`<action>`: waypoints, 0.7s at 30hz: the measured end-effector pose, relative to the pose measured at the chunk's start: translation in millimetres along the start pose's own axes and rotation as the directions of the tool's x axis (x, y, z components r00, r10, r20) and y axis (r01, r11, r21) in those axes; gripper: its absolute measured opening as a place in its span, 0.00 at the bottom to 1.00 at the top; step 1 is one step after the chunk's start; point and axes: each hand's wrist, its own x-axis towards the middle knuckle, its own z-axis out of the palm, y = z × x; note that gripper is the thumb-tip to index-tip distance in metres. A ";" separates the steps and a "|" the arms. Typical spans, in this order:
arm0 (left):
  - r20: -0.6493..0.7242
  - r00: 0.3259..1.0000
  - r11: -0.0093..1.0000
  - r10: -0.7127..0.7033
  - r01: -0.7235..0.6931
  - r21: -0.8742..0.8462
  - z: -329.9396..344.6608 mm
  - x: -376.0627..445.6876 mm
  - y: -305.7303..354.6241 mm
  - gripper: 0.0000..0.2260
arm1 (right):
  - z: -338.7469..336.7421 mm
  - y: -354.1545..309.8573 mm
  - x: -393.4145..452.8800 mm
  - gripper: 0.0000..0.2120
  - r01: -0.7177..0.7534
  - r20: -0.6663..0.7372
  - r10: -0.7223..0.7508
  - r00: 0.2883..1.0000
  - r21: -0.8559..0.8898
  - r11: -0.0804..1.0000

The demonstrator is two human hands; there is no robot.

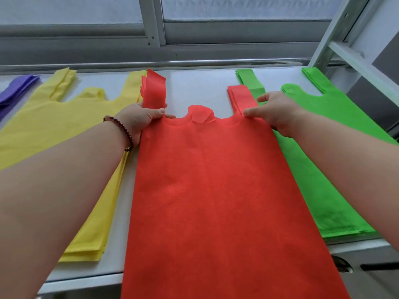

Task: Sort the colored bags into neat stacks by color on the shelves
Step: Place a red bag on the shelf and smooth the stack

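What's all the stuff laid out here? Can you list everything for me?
red bags: one stack, red, middle of the shelf, near end hanging over the front edge
yellow bags: one stack, yellow, left of the red
green bags: one stack, green, right of the red
purple bags: one stack, purple, far left, partly out of view
shelf: one, pale grey, under all the bags
bracelet: one, dark beads, left wrist
left hand: grips the red bags' left handle
right hand: pinches their right handle
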 end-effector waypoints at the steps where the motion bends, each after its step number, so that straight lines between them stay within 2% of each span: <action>1: -0.001 1.000 1.000 -0.002 0.002 -0.001 0.2 -0.7 0.2 0.06 | 1.8 -0.8 -2.1 0.30 -0.005 -0.022 0.005 1.000 -0.002 1.000; 6: -0.021 1.000 1.000 -0.010 0.010 0.002 -1.5 4.0 -2.1 0.03 | 7.3 -0.8 -9.8 0.24 0.119 -0.019 -0.118 0.993 0.075 0.990; 9: -0.030 1.000 1.000 -0.002 0.002 0.002 -2.1 4.6 -3.7 0.06 | 11.7 2.3 -12.4 0.27 0.270 -0.053 -0.271 0.961 -0.010 0.963; 11: -0.026 1.000 1.000 0.000 0.000 0.003 -0.9 3.6 -3.4 0.07 | 17.4 2.6 -15.0 0.23 0.322 -0.004 -0.323 0.946 -0.085 0.943; 14: -0.068 0.998 0.999 0.009 -0.006 0.049 0.3 7.2 -3.5 0.08 | 23.0 2.6 -11.5 0.20 0.268 0.070 -0.264 0.962 -0.054 0.962; 17: -0.121 0.991 0.990 0.053 -0.036 0.136 5.5 7.8 -2.7 0.05 | 19.8 -0.6 -9.8 0.20 0.223 0.081 -0.222 0.972 -0.003 0.975; 21: -0.175 0.981 0.979 0.088 -0.053 0.194 6.0 5.6 -5.5 0.14 | 12.9 -2.5 -3.8 0.21 0.158 0.074 -0.153 0.985 -0.066 0.985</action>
